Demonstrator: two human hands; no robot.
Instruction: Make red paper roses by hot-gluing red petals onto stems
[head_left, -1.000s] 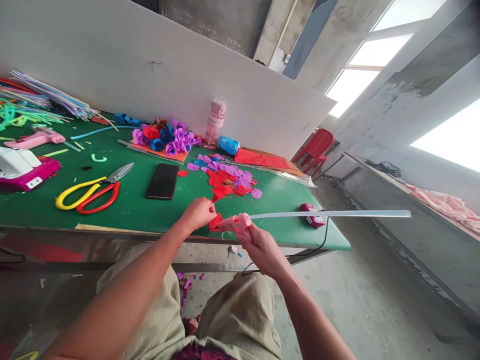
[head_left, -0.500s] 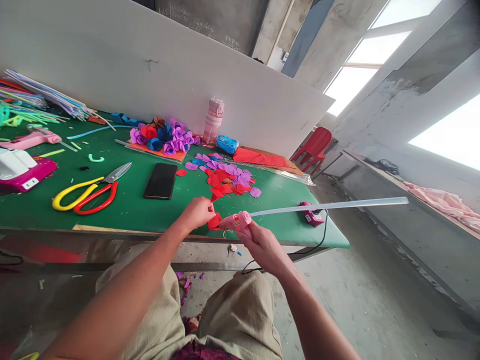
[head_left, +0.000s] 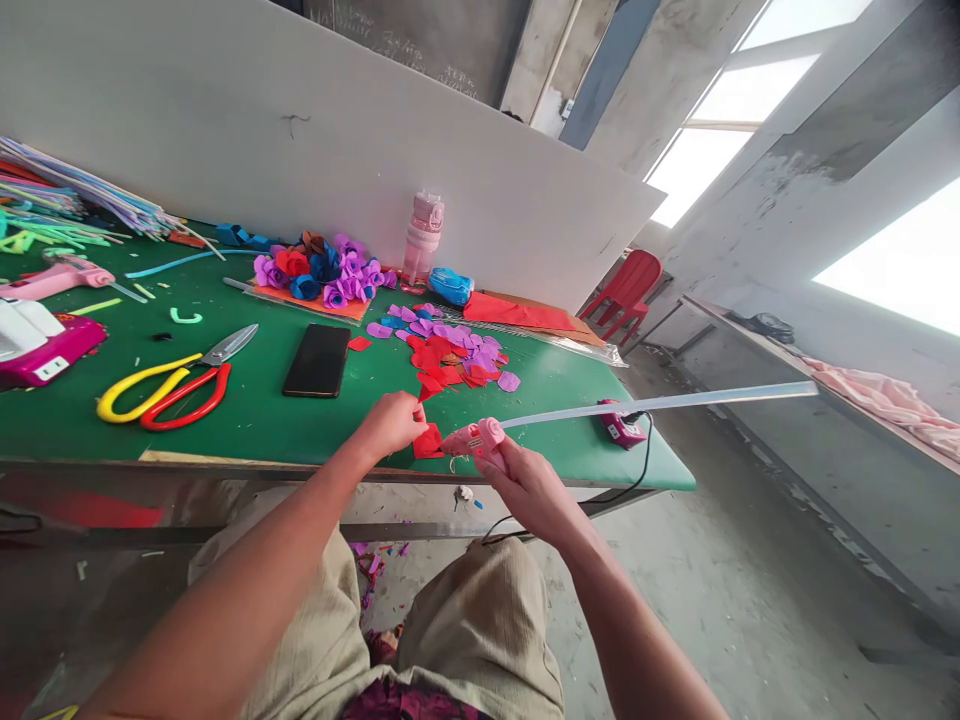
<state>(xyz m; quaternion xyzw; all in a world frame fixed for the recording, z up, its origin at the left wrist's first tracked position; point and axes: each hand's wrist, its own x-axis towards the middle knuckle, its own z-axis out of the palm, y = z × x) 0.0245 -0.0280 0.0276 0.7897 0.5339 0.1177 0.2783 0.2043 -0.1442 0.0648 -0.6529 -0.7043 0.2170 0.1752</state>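
My right hand (head_left: 529, 485) is wrapped round the handle of a pink hot glue gun (head_left: 480, 440). A long clear glue stick (head_left: 660, 403) juts out of the gun's back to the right. Its nozzle points left, at or very near a red paper petal (head_left: 428, 442) by the table's front edge. My left hand (head_left: 394, 425) pinches that petal at its left side; the fingertips are partly hidden. Just beyond lie loose red petals (head_left: 435, 360) and purple petals (head_left: 480, 352) in a heap.
On the green table (head_left: 247, 430) lie scissors (head_left: 172, 390), a black phone (head_left: 316, 360), finished paper flowers (head_left: 326, 268), a pink bottle (head_left: 423, 240) and a blue packet (head_left: 451, 287). A second glue gun (head_left: 60, 277) is at left. The gun's cord runs to a magenta power socket (head_left: 621, 425).
Almost nothing differs. The view has shifted slightly, while both hands keep their hold and the glue gun stays by the red petal.
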